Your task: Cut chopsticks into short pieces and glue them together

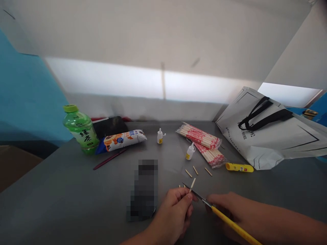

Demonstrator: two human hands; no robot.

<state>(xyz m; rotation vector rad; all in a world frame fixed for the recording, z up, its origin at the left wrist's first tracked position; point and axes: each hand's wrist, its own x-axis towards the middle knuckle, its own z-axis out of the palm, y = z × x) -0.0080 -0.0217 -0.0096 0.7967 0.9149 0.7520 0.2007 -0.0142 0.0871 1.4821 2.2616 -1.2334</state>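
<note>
My left hand (177,207) is closed, pinching a short wooden stick (193,183) that points up from between thumb and fingers. My right hand (227,207) grips a slim craft knife (224,219) with a yellow handle. Its thin dark metal blade crosses the stick just above my left fingertips; whether it has cut in cannot be told. Several short stick pieces (195,170) lie on the grey table beyond my hands, and a few more are partly hidden behind my left fingers.
Two plastic-wrapped bundles of sticks (200,136) lie behind, near small glue bottles (189,152). A yellow tube (239,167) and a white bag (270,136) are at right. Further left are a phone-like blurred dark object (144,190), snack packet (125,139), purple stick (109,160) and green bottle (81,131).
</note>
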